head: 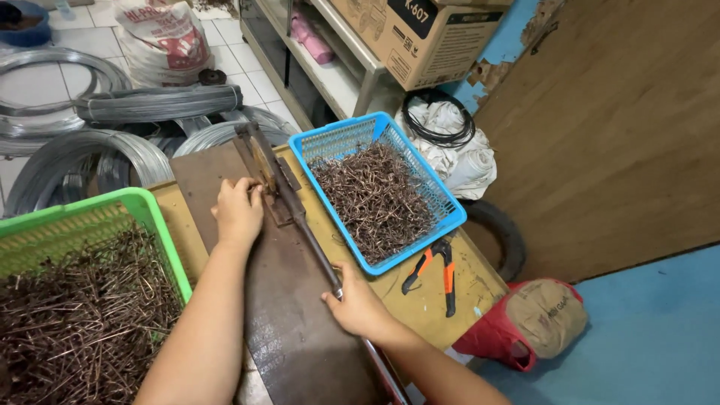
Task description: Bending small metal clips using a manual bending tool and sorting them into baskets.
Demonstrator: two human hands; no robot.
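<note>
A lever tool (271, 177) of dark metal is fixed on a brown metal plate (289, 322) on the workbench. My left hand (238, 211) rests at the tool's jaw, fingers curled against it; whether it holds a piece is hidden. My right hand (357, 304) is closed around the long lever handle (319, 255), which lies lowered along the plate. A green basket (154, 217) at the left holds several straight rusty wire pieces. A blue basket (448, 204) at the right holds several bent wire pieces.
Orange-handled pliers (439, 266) lie on the bench beside the blue basket. Coils of grey wire (90, 150) lie on the tiled floor behind. A cardboard box (420, 34), white cloth with a black cable (450, 135), a tyre (499, 232) and a red sack (525, 322) stand right.
</note>
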